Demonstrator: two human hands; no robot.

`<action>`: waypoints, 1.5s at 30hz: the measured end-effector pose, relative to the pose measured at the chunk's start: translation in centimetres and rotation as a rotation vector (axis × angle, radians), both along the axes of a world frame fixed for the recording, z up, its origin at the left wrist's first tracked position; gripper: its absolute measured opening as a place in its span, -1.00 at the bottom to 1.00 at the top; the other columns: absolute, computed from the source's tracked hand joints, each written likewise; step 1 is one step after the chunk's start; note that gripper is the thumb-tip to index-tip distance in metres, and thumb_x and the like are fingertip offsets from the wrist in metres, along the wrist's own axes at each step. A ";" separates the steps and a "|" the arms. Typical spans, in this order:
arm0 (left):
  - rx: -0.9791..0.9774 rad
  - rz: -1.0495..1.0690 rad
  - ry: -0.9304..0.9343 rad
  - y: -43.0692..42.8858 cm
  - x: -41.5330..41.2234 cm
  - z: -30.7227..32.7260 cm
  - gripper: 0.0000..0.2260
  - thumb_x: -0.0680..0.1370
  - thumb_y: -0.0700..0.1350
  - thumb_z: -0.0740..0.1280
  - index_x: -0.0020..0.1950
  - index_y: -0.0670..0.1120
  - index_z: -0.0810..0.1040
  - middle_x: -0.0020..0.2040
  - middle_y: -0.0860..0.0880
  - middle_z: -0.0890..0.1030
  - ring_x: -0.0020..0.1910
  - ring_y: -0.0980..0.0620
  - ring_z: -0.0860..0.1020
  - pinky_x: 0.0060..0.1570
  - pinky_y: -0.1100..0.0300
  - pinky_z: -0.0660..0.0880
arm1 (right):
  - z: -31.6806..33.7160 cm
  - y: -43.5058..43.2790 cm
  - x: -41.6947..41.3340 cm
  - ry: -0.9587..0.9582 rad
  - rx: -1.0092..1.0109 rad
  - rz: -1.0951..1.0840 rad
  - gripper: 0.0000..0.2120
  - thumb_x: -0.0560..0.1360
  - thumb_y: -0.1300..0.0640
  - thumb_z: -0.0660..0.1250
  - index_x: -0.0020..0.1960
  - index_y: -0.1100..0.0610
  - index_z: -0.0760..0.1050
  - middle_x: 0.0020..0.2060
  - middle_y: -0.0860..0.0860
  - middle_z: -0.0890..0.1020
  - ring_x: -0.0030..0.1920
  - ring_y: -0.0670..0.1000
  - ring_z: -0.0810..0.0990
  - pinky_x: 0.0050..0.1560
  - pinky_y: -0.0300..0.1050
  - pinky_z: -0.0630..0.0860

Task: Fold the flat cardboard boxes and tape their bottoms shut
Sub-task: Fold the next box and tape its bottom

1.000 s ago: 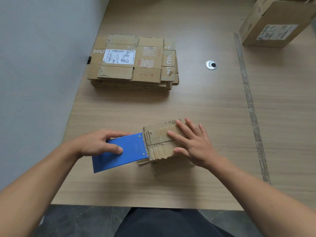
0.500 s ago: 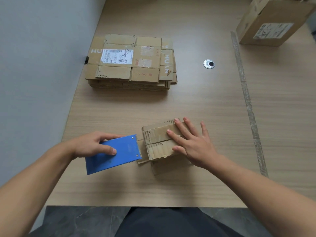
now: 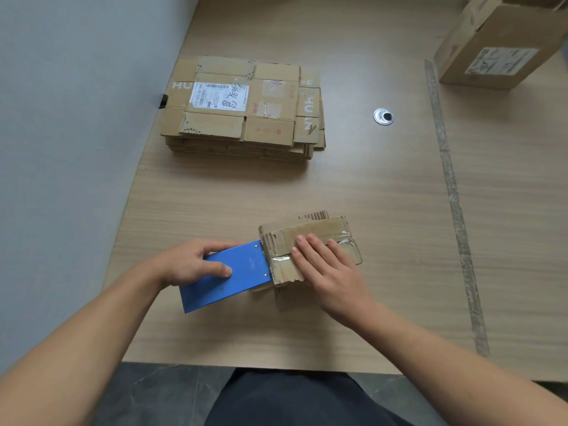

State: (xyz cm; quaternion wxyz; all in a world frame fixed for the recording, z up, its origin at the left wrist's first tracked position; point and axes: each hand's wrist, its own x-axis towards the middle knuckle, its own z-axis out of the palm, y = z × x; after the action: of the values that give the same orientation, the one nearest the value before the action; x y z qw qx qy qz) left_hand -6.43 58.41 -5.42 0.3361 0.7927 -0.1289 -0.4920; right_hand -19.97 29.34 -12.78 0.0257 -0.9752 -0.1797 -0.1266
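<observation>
A small folded cardboard box (image 3: 310, 233) stands near the table's front edge with its closed flaps facing up. Clear tape (image 3: 347, 241) lies across the flap seam. My right hand (image 3: 329, 272) presses flat on the flaps with straight fingers. My left hand (image 3: 190, 264) grips a blue tape dispenser (image 3: 227, 278), whose front end touches the box's left edge. A stack of flat cardboard boxes (image 3: 242, 109) lies at the back left, the top one bearing a white label.
A bigger assembled box (image 3: 498, 47) stands at the back right. A round metal grommet (image 3: 383, 116) sits in the wooden table (image 3: 368, 186). A strip of old tape (image 3: 451, 195) runs along the table on the right. A grey wall borders the left.
The dispenser moved back right against the box's left edge. My right hand slid nearer along the flaps, uncovering tape on the right part of the seam.
</observation>
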 end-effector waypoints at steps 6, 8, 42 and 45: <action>-0.012 -0.010 -0.001 -0.9 -0.2 -0.1 -0.53 0.36 0.06 0.42 0.25 0.37 0.54 0.13 0.23 0.65 0.07 0.15 0.62 0.17 0.13 0.49 | 1.8 3.7 -0.1 0.023 0.036 0.004 -0.47 0.53 -0.09 0.24 0.40 0.18 0.47 0.36 0.14 0.51 0.39 0.18 0.44 0.38 0.17 0.36; 0.006 -0.003 -0.008 -0.9 -0.2 -0.2 -0.53 0.35 0.07 0.42 0.24 0.39 0.54 0.12 0.24 0.65 0.07 0.17 0.62 0.20 0.12 0.49 | 1.8 3.7 0.7 -0.039 0.082 0.045 -0.53 0.51 -0.08 0.31 0.32 0.18 0.54 0.23 0.10 0.58 0.27 0.15 0.50 0.30 0.09 0.45; 0.483 -0.085 -0.441 -6.6 -4.6 1.7 -0.58 0.48 0.14 0.30 0.35 0.24 0.43 0.22 0.05 0.60 0.16 -0.09 0.55 0.12 0.01 0.52 | 2.4 0.7 0.9 0.235 0.141 -0.153 -0.33 0.51 -0.44 0.04 0.43 -0.07 0.45 0.51 0.02 0.36 0.52 0.13 0.27 0.26 0.04 0.25; 0.462 -0.005 -0.452 -5.5 -5.1 1.5 -0.50 0.50 0.18 0.28 0.45 0.33 0.31 0.28 0.09 0.58 0.20 -0.05 0.55 0.14 0.04 0.51 | 3.2 2.3 1.2 0.258 0.196 -0.262 -0.34 0.48 -0.46 0.06 0.34 -0.06 0.49 0.46 0.01 0.42 0.51 0.16 0.29 0.32 0.07 0.23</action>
State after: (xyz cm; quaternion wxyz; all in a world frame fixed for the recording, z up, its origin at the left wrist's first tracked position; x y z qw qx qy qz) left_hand -11.50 52.95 -3.91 0.1092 0.9368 -0.0871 -0.3208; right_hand -18.78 31.64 -9.62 0.1267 -0.9912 -0.0334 -0.0200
